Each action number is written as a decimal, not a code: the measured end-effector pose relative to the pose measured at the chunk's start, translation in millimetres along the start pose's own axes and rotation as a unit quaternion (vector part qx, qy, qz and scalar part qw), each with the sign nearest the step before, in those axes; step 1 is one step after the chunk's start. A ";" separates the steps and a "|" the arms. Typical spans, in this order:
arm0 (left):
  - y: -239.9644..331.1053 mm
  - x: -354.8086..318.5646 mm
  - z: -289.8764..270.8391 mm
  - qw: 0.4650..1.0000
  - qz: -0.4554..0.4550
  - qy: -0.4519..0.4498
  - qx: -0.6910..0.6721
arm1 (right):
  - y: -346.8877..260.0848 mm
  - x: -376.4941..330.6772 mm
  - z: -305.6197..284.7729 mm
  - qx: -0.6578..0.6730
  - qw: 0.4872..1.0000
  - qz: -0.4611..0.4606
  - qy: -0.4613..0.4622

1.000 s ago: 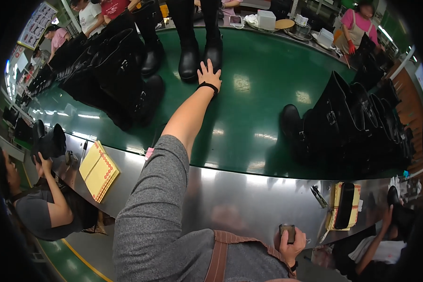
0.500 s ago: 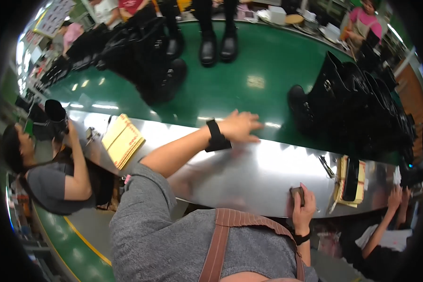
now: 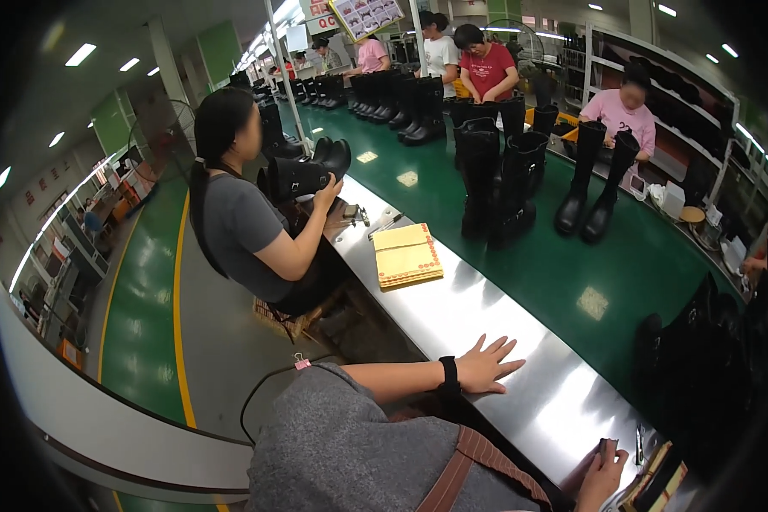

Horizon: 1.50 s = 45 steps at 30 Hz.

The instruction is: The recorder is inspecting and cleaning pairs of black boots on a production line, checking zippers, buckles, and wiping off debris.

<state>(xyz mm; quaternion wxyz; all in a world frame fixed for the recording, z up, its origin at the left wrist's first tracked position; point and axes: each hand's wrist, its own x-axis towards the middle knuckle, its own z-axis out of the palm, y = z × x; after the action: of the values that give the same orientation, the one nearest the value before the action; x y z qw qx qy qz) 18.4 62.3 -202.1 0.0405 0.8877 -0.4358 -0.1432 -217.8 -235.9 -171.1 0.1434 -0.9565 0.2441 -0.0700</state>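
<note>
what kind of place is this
Most likely a boot factory assembly line: tall black boots stand along a green conveyor belt, with workers seated at a steel bench alongside. The left hand rests flat on it.

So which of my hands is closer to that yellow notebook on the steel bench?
Left. Left hand lies flat below the yellow notebook; right hand is farther, by the lower edge.
</note>
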 end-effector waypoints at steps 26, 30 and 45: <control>-0.9 -1.0 18.1 1.000 -0.008 0.014 -0.016 | -15.3 -16.4 66.8 0.055 0.989 -0.036 0.132; 0.2 0.1 18.5 1.000 -0.008 0.020 -0.018 | -15.1 -16.3 68.0 0.058 0.988 -0.027 0.142; -0.2 3.8 22.0 1.000 -0.010 0.006 -0.012 | -11.3 -18.7 71.3 0.108 0.984 -0.015 0.142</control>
<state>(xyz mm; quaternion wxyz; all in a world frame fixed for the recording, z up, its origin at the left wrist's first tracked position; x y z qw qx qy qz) 14.3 60.7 -224.0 0.0522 0.8920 -0.4253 -0.1437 -214.5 -200.2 -236.4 0.2082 -0.9194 0.2385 -0.2334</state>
